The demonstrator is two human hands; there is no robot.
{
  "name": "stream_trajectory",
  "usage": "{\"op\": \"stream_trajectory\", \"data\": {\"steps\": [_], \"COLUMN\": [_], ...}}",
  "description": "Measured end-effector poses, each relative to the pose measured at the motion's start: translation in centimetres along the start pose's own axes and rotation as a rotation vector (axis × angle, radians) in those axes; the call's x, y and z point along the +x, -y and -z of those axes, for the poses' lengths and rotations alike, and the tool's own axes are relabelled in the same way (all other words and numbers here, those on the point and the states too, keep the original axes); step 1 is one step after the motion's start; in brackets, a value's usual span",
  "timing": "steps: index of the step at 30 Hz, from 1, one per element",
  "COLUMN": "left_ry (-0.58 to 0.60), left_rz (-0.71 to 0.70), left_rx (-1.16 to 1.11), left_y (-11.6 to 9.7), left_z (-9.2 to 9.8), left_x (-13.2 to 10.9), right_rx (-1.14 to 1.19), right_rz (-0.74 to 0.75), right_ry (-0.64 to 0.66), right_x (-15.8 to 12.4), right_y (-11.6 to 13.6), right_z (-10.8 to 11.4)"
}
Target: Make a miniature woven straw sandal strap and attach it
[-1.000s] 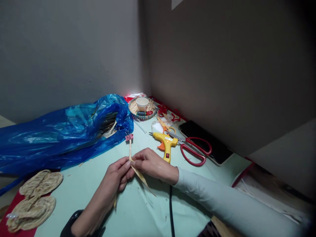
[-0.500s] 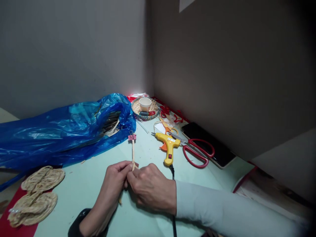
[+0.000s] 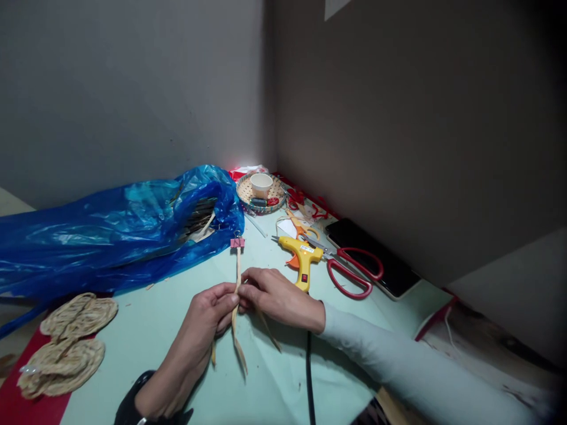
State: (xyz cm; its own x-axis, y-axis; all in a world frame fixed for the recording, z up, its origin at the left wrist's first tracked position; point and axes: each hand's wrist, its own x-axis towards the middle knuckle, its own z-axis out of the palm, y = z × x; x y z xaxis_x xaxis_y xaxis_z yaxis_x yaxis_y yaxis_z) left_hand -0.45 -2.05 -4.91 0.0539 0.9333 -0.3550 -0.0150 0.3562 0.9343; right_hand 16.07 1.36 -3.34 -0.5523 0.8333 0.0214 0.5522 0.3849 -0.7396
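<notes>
A narrow braid of pale, flat plant strips [image 3: 238, 268] runs toward me from a pink binder clip [image 3: 237, 242] on the table. My left hand [image 3: 208, 313] pinches the braid's near end between thumb and fingers from the left. From the right, my right hand [image 3: 279, 295] is closed on the strips at the same spot, its fingertips close to the left thumb. Loose strip ends [image 3: 239, 348] hang below both hands, one down the middle, one under the right hand and a short one by the left wrist.
A yellow glue gun [image 3: 303, 257] lies right of the braid, beside red-handled scissors [image 3: 354, 271] and a black phone [image 3: 374, 257]. A blue plastic bag [image 3: 110, 236] holding dried strips lies left. Coiled braided pieces [image 3: 62, 366] rest at front left; a woven tray [image 3: 248, 206] with a cup stands behind.
My right hand has turned and shifted up and right, its fingers now less curled over the braid. The loose strip ends show now. My left hand stays about where it was.
</notes>
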Motion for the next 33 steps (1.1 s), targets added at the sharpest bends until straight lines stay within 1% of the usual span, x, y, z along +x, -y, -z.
{"op": "stream_trajectory", "data": {"steps": [2, 5, 7, 9, 13, 15, 17, 19, 21, 23, 25, 28, 30, 31, 32, 33], "left_ry": [0.017, 0.021, 0.002, -0.041, -0.172, -0.231, -0.275, -0.299, -0.297, -0.279, -0.263, -0.282, -0.325, -0.327, -0.296, -0.232], "left_rz": [-0.022, -0.054, -0.077, -0.11, -0.222, -0.295, -0.371, -0.432, -0.469, -0.486, -0.487, -0.466, -0.424, -0.389, -0.346, -0.297], "left_rx": [0.024, 0.098, 0.174, 0.265, 0.469, 0.57, 0.658, 0.725, 0.765, 0.778, 0.764, 0.687, 0.606, 0.556, 0.501, 0.441], "left_y": [0.0, 0.0, 0.0, 0.0, -0.3, -0.3, 0.1, 0.8, 1.5, 1.8, 1.7, 0.6, -0.3, -0.5, -0.7, -0.8], "left_z": [-0.2, -0.5, -0.5, -0.1, 0.5, 0.1, -0.7, -1.7, -2.4, -2.7, -2.4, -1.2, -0.3, 0.1, 0.3, 0.4], "left_x": [-0.2, -0.4, -0.4, -0.5, -1.2, -1.8, -2.5, -3.0, -3.2, -3.3, -3.3, -2.8, -2.1, -1.6, -1.2, -0.7], "right_rx": [0.063, 0.106, 0.132, 0.148, 0.163, 0.184, 0.225, 0.281, 0.341, 0.393, 0.436, 0.493, 0.53, 0.545, 0.557, 0.562], "right_rz": [-0.005, -0.01, 0.0, -0.002, -0.032, -0.042, -0.055, -0.075, -0.103, -0.129, -0.145, -0.155, -0.153, -0.15, -0.146, -0.141], "right_ry": [0.032, 0.019, 0.001, -0.028, -0.099, -0.113, -0.108, -0.083, -0.048, -0.023, -0.012, -0.007, 0.003, 0.008, 0.017, 0.025], "right_x": [0.3, 0.4, 0.2, 0.1, -0.1, -0.1, -0.1, 0.1, 0.3, 0.5, 0.5, 0.3, 0.1, 0.1, 0.0, 0.0], "right_y": [-0.5, -0.9, -1.0, -0.9, -0.6, -0.6, -0.7, -0.9, -1.2, -1.5, -1.6, -1.4, -1.1, -1.0, -0.9, -0.8], "right_z": [-0.4, -0.9, -1.0, -1.0, -1.0, -1.0, -1.1, -1.2, -1.3, -1.3, -1.3, -1.3, -1.3, -1.4, -1.4, -1.5]}}
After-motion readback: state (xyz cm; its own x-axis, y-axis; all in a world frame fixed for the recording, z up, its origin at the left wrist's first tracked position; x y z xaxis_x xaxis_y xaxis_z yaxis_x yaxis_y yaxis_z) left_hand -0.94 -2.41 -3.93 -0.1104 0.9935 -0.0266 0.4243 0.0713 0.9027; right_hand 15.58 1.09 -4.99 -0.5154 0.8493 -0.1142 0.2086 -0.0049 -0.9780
